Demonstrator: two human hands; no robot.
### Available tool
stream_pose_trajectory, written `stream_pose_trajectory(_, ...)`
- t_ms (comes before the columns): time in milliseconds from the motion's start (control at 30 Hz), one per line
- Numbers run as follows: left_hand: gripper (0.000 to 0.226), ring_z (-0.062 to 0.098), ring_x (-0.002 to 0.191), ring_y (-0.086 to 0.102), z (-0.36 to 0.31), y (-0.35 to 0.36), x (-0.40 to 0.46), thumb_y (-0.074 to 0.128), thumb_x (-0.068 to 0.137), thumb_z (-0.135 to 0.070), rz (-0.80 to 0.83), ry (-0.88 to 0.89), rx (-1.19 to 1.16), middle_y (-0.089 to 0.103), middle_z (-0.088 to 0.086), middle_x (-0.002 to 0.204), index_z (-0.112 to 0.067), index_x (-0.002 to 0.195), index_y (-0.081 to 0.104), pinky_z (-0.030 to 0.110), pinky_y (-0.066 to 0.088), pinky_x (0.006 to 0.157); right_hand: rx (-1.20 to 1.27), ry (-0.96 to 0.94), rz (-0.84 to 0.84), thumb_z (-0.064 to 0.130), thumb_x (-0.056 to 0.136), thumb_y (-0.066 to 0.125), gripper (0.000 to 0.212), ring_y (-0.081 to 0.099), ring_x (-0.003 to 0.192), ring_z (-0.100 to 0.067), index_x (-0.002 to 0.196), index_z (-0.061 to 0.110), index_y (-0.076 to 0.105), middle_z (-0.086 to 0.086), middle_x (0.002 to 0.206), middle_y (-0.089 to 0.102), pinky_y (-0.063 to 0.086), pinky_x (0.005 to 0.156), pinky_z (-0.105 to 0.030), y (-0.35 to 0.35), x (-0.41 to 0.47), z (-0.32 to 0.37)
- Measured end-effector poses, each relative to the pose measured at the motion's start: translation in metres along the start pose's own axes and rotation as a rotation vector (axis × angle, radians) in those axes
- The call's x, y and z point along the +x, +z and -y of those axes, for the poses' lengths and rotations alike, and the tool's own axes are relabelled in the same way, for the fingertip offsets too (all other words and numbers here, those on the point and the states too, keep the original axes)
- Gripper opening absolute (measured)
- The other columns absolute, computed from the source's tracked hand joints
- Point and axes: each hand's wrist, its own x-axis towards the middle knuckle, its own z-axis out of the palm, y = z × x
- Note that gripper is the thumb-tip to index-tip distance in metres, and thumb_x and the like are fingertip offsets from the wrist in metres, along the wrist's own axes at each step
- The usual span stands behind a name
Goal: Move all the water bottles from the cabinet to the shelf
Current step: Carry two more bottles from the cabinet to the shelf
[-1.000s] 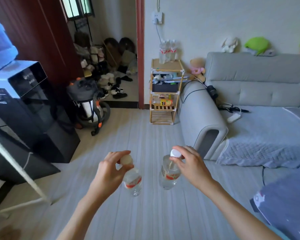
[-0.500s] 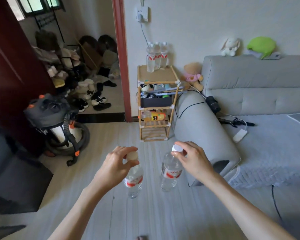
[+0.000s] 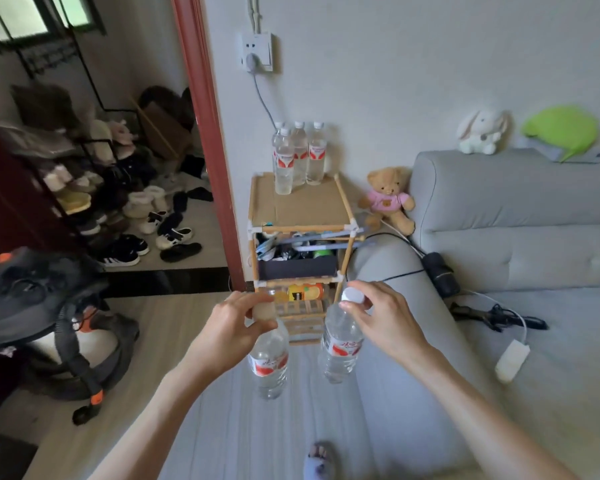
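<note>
My left hand [image 3: 234,325] pinches the cap of a clear water bottle [image 3: 269,362] with a red label, which hangs below it. My right hand [image 3: 383,318] pinches the white cap of a second water bottle [image 3: 340,348] the same way. Both bottles hang over the floor, just in front of a small wooden shelf [image 3: 302,206] against the wall. Several water bottles [image 3: 297,157] stand upright at the back of the shelf's top board. The front of that board is bare cardboard.
A grey sofa [image 3: 499,258] stands right of the shelf, its armrest close to my right hand. A teddy bear [image 3: 388,199] sits between shelf and sofa. A vacuum cleaner [image 3: 49,320] is on the floor at left. Shoes [image 3: 146,233] lie beyond the doorway.
I have walked closer to the shelf, which now looms larger and sits centre frame. Both hands still carry their bottles by the caps, held at the same height.
</note>
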Motion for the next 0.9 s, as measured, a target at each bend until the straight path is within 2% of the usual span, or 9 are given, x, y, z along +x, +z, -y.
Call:
stream_pose_trajectory(100, 0.036, 0.003, 0.082, 0.048, -0.010, 0.012, 0.065, 0.068, 0.078, -0.018, 0.046, -0.007, -0.007, 0.050, -0.011, 0.095, -0.025, 0.112, 0.059, 0.010, 0.041, 0.073, -0.001, -0.003, 0.008, 0.019, 0.078, 0.069, 0.030, 0.056, 0.080, -0.026, 0.105, 0.006, 0.062, -0.012, 0.089, 0.063, 0.041, 0.075, -0.028, -0.008, 0.066, -0.031)
stream_pose_trajectory(233, 0.035, 0.008, 0.088, 0.050, -0.014, 0.017, 0.142, 0.069, 0.077, -0.016, 0.002, -0.029, -0.029, 0.053, -0.007, 0.099, -0.021, 0.110, 0.060, 0.003, 0.037, 0.070, -0.005, -0.043, 0.013, 0.018, 0.076, 0.071, 0.031, 0.059, 0.083, -0.029, 0.104, 0.007, 0.063, -0.013, 0.094, 0.066, 0.046, 0.078, -0.033, -0.012, 0.147, -0.064)
stream_pose_trajectory(300, 0.034, 0.007, 0.085, 0.053, -0.016, 0.016, 0.179, 0.069, 0.076, -0.017, -0.038, -0.048, -0.052, 0.055, -0.006, 0.098, -0.021, 0.110, 0.061, 0.002, 0.037, 0.068, -0.007, -0.056, 0.015, 0.018, 0.076, 0.071, 0.032, 0.058, 0.084, -0.030, 0.105, 0.008, 0.062, -0.013, 0.094, 0.065, 0.046, 0.078, -0.034, -0.013, 0.184, -0.075)
stream_pose_trajectory(400, 0.033, 0.001, 0.078, 0.052, -0.019, 0.013, 0.237, 0.069, 0.077, -0.018, -0.060, -0.006, -0.065, 0.055, -0.010, 0.089, -0.021, 0.109, 0.061, 0.001, 0.035, 0.067, 0.004, -0.075, -0.015, 0.016, 0.076, 0.071, 0.029, 0.056, 0.077, -0.026, 0.102, 0.005, 0.063, -0.014, 0.086, 0.064, 0.043, 0.073, -0.030, -0.013, 0.239, -0.089)
stream_pose_trajectory(500, 0.032, 0.007, 0.087, 0.054, -0.016, 0.010, 0.297, 0.067, 0.078, -0.022, -0.051, 0.028, -0.075, 0.059, -0.002, 0.101, -0.023, 0.110, 0.060, 0.008, 0.038, 0.072, 0.025, -0.037, -0.039, 0.022, 0.080, 0.068, 0.030, 0.054, 0.076, -0.021, 0.106, 0.009, 0.063, -0.011, 0.086, 0.065, 0.043, 0.072, -0.031, -0.007, 0.291, -0.101)
stream_pose_trajectory(567, 0.033, 0.009, 0.089, 0.055, -0.008, 0.012, 0.336, 0.067, 0.079, -0.024, -0.048, 0.045, -0.064, 0.061, -0.002, 0.103, -0.024, 0.111, 0.060, 0.010, 0.039, 0.072, 0.005, -0.025, -0.066, 0.025, 0.080, 0.067, 0.032, 0.056, 0.078, -0.023, 0.109, 0.012, 0.063, -0.009, 0.088, 0.065, 0.044, 0.073, -0.031, 0.001, 0.323, -0.110)
stream_pose_trajectory(700, 0.035, 0.010, 0.088, 0.054, 0.010, 0.015, 0.409, 0.067, 0.079, -0.023, -0.029, 0.099, -0.038, 0.061, -0.003, 0.101, -0.021, 0.112, 0.059, 0.007, 0.037, 0.071, -0.019, -0.014, -0.059, 0.021, 0.081, 0.066, 0.034, 0.057, 0.083, -0.023, 0.112, 0.008, 0.061, -0.008, 0.094, 0.063, 0.035, 0.074, -0.022, 0.018, 0.386, -0.124)
stream_pose_trajectory(800, 0.035, 0.009, 0.085, 0.050, 0.018, 0.012, 0.459, 0.068, 0.078, -0.015, 0.022, 0.148, -0.020, 0.058, -0.001, 0.096, -0.014, 0.111, 0.059, 0.001, 0.032, 0.072, -0.041, 0.019, -0.035, 0.019, 0.080, 0.067, 0.033, 0.056, 0.089, -0.025, 0.110, 0.008, 0.061, -0.011, 0.096, 0.064, 0.038, 0.080, -0.027, 0.033, 0.430, -0.137)
stream_pose_trajectory(900, 0.037, 0.017, 0.098, 0.051, 0.024, 0.014, 0.508, 0.067, 0.079, -0.015, 0.050, 0.170, 0.025, 0.061, 0.004, 0.108, -0.014, 0.114, 0.057, 0.010, 0.027, 0.068, -0.036, 0.070, -0.020, 0.016, 0.079, 0.068, 0.032, 0.056, 0.096, -0.031, 0.108, 0.007, 0.062, -0.016, 0.099, 0.064, 0.040, 0.084, -0.034, 0.049, 0.467, -0.151)
